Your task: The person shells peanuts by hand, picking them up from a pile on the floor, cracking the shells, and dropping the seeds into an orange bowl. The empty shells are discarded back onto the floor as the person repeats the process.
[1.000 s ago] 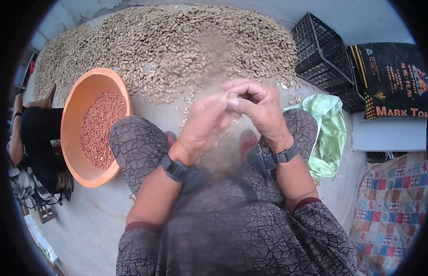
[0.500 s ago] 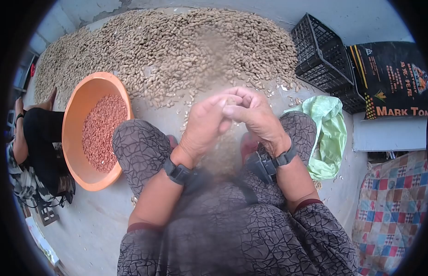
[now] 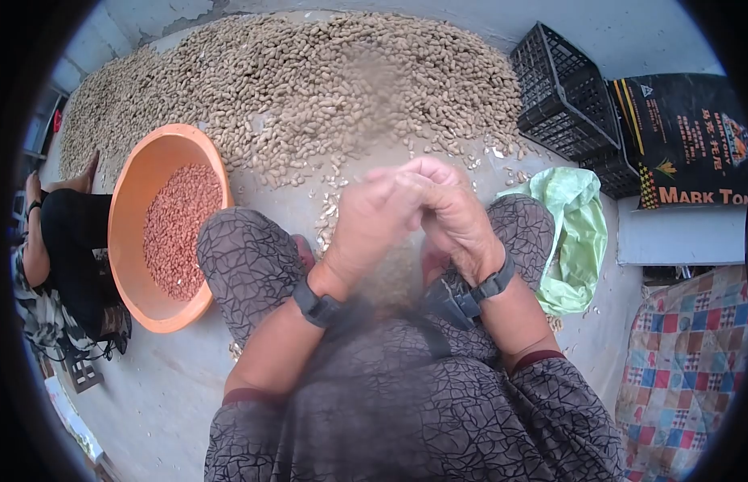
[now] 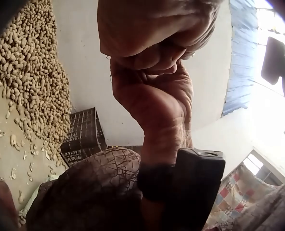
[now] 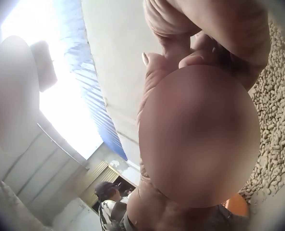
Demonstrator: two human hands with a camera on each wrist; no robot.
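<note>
My left hand point(image 3: 367, 225) and right hand point(image 3: 461, 210) meet in front of my lap, fingers bent against each other at the fingertips. Between them they pinch a small pale peanut, hidden now behind the fingers; the left hand is blurred. In the left wrist view, the right hand point(image 4: 157, 108) rises from below to touch the left hand's curled fingers point(image 4: 149, 57). Beyond the hands spreads a large heap of unshelled peanuts point(image 3: 293, 88). An orange basin point(image 3: 126, 229), partly filled with reddish shelled kernels point(image 3: 177, 225), stands by my left knee.
A green plastic bag point(image 3: 579, 241) lies by my right knee. Behind it stand black crates point(image 3: 563, 96) and a black printed sack point(image 3: 687, 136). Patchwork cloth point(image 3: 687, 369) covers something at the right. Another person point(image 3: 68, 241) sits at the left. Loose shells point(image 3: 329, 213) litter the floor.
Both hands stay together at about the same place. The fingers have closed further over each other, and the pale peanut seen at the fingertips earlier is now covered.
</note>
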